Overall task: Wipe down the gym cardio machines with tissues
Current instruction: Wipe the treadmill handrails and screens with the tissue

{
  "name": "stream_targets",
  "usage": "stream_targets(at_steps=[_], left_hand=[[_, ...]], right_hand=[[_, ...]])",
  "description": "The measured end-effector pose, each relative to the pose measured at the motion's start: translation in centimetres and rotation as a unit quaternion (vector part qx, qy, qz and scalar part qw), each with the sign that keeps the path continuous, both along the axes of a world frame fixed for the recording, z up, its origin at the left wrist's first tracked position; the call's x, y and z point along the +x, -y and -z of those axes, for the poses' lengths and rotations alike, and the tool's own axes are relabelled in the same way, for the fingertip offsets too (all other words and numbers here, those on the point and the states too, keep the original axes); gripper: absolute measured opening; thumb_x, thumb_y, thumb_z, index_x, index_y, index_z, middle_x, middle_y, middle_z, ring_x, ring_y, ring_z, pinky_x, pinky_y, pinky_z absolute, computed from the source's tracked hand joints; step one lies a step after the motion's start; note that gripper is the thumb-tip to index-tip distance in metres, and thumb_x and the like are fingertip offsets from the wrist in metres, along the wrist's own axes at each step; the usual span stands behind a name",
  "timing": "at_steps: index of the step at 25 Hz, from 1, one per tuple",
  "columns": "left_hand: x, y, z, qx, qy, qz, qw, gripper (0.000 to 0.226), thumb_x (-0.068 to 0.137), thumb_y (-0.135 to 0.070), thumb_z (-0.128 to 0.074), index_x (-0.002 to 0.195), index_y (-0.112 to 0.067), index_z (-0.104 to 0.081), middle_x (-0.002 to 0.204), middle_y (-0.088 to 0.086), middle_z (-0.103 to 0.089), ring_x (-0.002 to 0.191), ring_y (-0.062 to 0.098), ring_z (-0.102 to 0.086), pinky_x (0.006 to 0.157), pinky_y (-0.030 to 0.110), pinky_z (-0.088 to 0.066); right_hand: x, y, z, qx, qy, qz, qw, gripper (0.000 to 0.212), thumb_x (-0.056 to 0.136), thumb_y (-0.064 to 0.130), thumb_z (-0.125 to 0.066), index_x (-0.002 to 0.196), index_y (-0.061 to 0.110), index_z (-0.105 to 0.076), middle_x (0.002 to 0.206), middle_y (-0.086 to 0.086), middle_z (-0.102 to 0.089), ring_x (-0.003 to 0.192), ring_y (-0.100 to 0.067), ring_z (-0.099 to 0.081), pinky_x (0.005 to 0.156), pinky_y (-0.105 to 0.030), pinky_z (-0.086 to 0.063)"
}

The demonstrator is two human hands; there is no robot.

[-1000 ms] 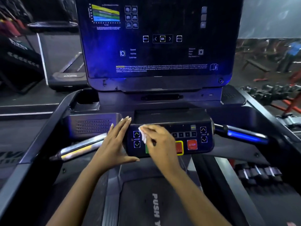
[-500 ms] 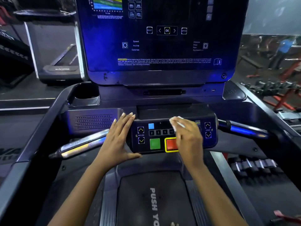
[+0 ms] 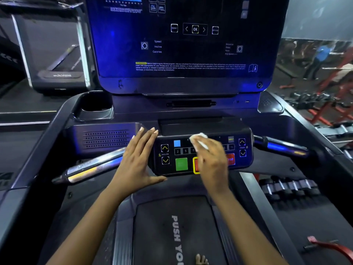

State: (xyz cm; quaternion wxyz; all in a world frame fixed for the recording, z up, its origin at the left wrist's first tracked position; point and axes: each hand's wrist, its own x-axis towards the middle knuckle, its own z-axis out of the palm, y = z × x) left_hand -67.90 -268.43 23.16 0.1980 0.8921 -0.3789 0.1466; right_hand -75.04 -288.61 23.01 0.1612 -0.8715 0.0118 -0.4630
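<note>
My right hand (image 3: pixel 212 159) pinches a crumpled white tissue (image 3: pixel 198 138) against the treadmill's black button panel (image 3: pixel 170 169); my open left hand (image 3: pixel 137 161) touches its left end.

Right side, low: row of dumbbells (image 3: pixel 286 187) on rack. Beyond: red frames (image 3: pixel 321 117), blurred. Far back: person in blue shirt (image 3: pixel 321 54). Near floor: red strap-like object (image 3: pixel 332 245).
</note>
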Motion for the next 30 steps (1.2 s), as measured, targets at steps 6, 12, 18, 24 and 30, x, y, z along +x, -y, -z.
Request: stream_targets(at_steps=[6, 12, 18, 24, 30], left_hand=[[0.0, 0.0, 0.1, 0.006, 0.003, -0.002, 1.0, 0.117, 0.063, -0.078, -0.053, 0.151, -0.01, -0.017, 0.157, 0.004, -0.02, 0.146, 0.021, -0.008, 0.12, 0.032, 0.0], [0.2, 0.0, 0.2, 0.002, 0.008, 0.002, 1.0, 0.117, 0.062, -0.077, -0.054, 0.151, -0.01, -0.019, 0.156, 0.005, -0.024, 0.146, 0.024, -0.014, 0.119, 0.037, -0.007], [0.2, 0.0, 0.3, -0.001, 0.008, 0.0, 1.0, 0.116, 0.062, -0.076, -0.055, 0.15, -0.008, -0.021, 0.155, 0.007, -0.026, 0.146, 0.024, -0.015, 0.12, 0.035, -0.005], [0.1, 0.1, 0.3, -0.002, 0.013, -0.006, 1.0, 0.116, 0.062, -0.076, -0.055, 0.15, -0.007, -0.023, 0.156, 0.007, -0.026, 0.146, 0.023, -0.016, 0.12, 0.036, -0.005], [0.1, 0.3, 0.4, -0.004, 0.014, -0.006, 1.0, 0.115, 0.063, -0.076, -0.055, 0.149, -0.006, -0.023, 0.155, 0.008, -0.027, 0.145, 0.024, -0.017, 0.12, 0.035, -0.006]], right_hand=[[-1.7, 4.9, -0.7, 0.08, 0.043, 0.11, 0.99, 0.027, 0.086, 0.008, -0.049, 0.103, 0.001, -0.07, 0.099, -0.015, -0.069, 0.089, -0.025, -0.063, 0.092, -0.015, -0.043], [-0.3, 1.4, 0.8, -0.037, 0.014, -0.005, 0.999, 0.032, 0.081, -0.005, -0.058, 0.11, 0.005, -0.069, 0.107, -0.007, -0.067, 0.097, -0.021, -0.06, 0.097, -0.019, -0.042], [-1.7, 10.8, -0.3, -0.021, 0.052, 0.08, 0.995, 0.03, 0.081, -0.012, -0.06, 0.105, 0.003, -0.07, 0.103, -0.012, -0.069, 0.096, -0.023, -0.061, 0.094, -0.023, -0.043], [-4.8, 12.9, 1.8, -0.058, 0.031, 0.053, 0.996, 0.028, 0.083, -0.01, -0.062, 0.106, 0.004, -0.07, 0.106, -0.009, -0.069, 0.096, -0.021, -0.063, 0.089, -0.035, -0.049], [-8.1, 9.0, 5.0, -0.007, 0.028, 0.066, 0.997, 0.023, 0.086, -0.001, -0.058, 0.105, 0.004, -0.07, 0.101, -0.007, -0.069, 0.092, -0.016, -0.061, 0.09, -0.022, -0.047]])
